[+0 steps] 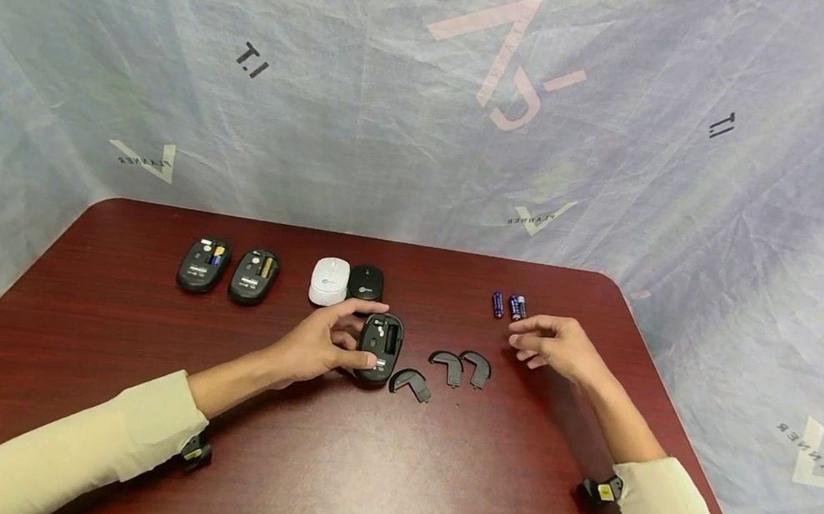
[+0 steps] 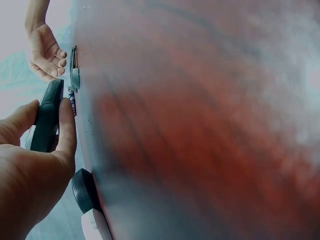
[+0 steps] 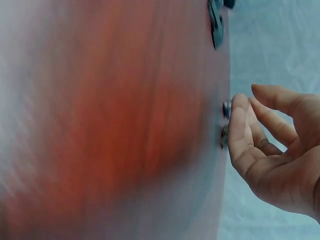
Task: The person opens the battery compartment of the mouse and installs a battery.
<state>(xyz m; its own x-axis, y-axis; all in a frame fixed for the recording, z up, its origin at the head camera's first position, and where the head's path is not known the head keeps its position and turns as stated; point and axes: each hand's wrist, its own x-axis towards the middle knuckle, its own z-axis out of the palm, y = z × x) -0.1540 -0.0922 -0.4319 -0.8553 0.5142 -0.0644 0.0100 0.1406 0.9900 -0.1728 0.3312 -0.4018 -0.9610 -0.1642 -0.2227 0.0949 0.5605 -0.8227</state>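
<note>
My left hand (image 1: pixel 315 346) grips a black computer mouse (image 1: pixel 372 345) by its sides, underside up, with its battery slot uncovered and no battery showing in it. The left wrist view shows that mouse (image 2: pixel 47 117) edge-on between thumb and fingers. Over the right part of the table, my right hand (image 1: pixel 556 348) hovers with relaxed, slightly bent fingers and nothing between them. Just beyond its fingertips lie a blue battery (image 1: pixel 498 305) and a close pair of batteries (image 1: pixel 517 307). Three black battery covers (image 1: pixel 447 366) rest on the table between the hands.
Two black mice, one at far left (image 1: pixel 203 265) and one beside it (image 1: pixel 254 276), lie underside up with batteries in their slots. A white mouse (image 1: pixel 330 280) and a black mouse (image 1: pixel 367 282) stand upright behind my left hand. Grey cloth (image 1: pixel 364 135) hangs behind the table (image 1: pixel 374 471).
</note>
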